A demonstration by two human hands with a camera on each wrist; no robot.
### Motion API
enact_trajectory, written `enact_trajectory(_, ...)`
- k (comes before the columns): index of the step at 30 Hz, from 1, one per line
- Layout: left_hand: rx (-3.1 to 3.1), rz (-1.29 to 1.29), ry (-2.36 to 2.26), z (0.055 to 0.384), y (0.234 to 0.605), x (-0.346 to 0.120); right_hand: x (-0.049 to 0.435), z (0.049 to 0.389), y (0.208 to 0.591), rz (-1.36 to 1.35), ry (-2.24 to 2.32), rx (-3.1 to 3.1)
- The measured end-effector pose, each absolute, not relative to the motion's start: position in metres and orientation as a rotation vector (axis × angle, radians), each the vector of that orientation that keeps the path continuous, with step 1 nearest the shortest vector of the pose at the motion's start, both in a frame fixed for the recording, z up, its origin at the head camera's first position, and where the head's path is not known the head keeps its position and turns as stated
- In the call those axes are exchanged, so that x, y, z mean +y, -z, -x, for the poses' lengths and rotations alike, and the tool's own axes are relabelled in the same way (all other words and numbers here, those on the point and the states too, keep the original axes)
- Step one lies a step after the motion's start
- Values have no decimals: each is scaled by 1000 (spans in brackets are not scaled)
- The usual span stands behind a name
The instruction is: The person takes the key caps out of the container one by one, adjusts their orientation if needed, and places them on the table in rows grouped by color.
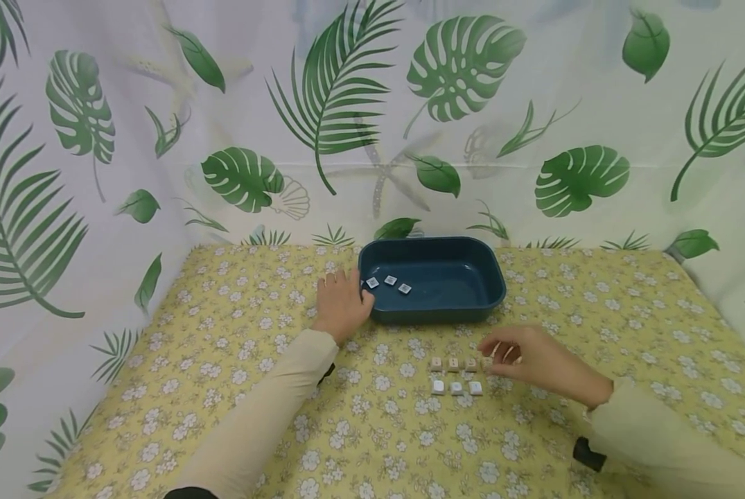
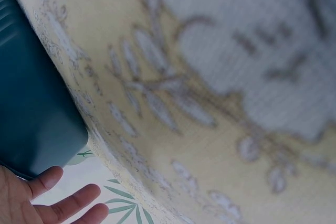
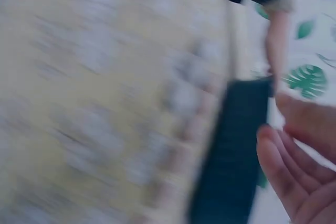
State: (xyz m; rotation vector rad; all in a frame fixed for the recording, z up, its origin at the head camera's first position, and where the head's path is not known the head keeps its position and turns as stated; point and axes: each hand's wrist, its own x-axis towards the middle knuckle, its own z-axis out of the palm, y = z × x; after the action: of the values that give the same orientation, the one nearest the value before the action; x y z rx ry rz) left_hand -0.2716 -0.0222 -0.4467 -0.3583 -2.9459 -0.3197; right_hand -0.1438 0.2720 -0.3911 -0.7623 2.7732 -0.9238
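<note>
A dark blue plastic bin (image 1: 431, 315) stands toward the back, with three small whitish keycaps (image 1: 405, 289) lying at its left end. At its left rim is my left hand (image 1: 342, 305), the thumb touching the bin; in the left wrist view the fingers (image 2: 73, 203) are spread. In front of the bin lies a row of beige keycaps (image 1: 453, 363), and nearer a row of three white keycaps (image 1: 457, 388). My right hand (image 1: 528, 357) hovers at the right end of the beige row, thumb and fingers around the last keycap (image 1: 487, 362). The right wrist view shows a gap between thumb and forefinger.
A yellow flowered cloth (image 1: 235, 388) covers the table. White curtains with green leaves (image 1: 331, 90) hang behind it and along its sides. The right wrist view is blurred over the cloth.
</note>
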Motion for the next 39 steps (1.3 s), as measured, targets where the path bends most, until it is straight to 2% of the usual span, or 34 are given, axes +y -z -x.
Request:
enact_trajectory(6,-2948,365,332,272,445,-22,274,184,350,854,997,2757)
enact_trajectory(12,-2945,376,339,271,446,-22,264,248,333,824,1085,2738)
enact_trajectory(18,-2940,374,354,272,448,-24,244,310,347,864,1092,2743)
enact_trajectory(23,-2932,383,327,271,447,-24,222,343,362,948,1049,2728)
enact_trajectory(30,-2937,377,278,271,448,-24,197,368,392,1156,764,2598)
enact_trajectory(39,-2949,365,276,272,449,-24,186,385,418,1230,520,2395)
